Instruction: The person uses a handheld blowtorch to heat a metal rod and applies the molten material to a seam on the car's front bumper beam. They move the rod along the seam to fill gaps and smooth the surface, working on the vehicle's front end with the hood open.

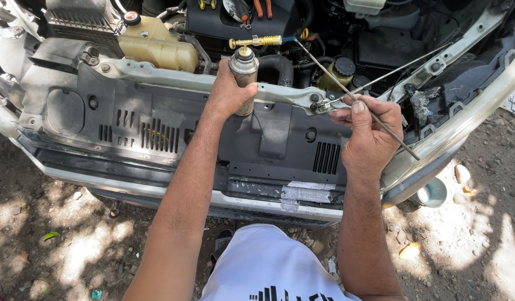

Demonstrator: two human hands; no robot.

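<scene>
Over the open engine bay, I saw my left hand [230,92] gripping an upright gas canister [245,75] with a brass torch head [256,41]; my right hand [369,131] pinched a thin metal rod [352,97] just beside it.

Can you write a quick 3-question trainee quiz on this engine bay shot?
1. True or false: the left hand grips a gas canister with a brass torch head on top.
2. What does the right hand pinch?
A. a thin metal rod
B. a screwdriver
C. a rag
3. Fill in: the far tip of the rod meets the torch's ____ end.

Key:
1. True
2. A
3. nozzle; the rod runs from the fingers up and left to the blue tip of the torch head, over the engine bay behind the grey front panel.
</scene>
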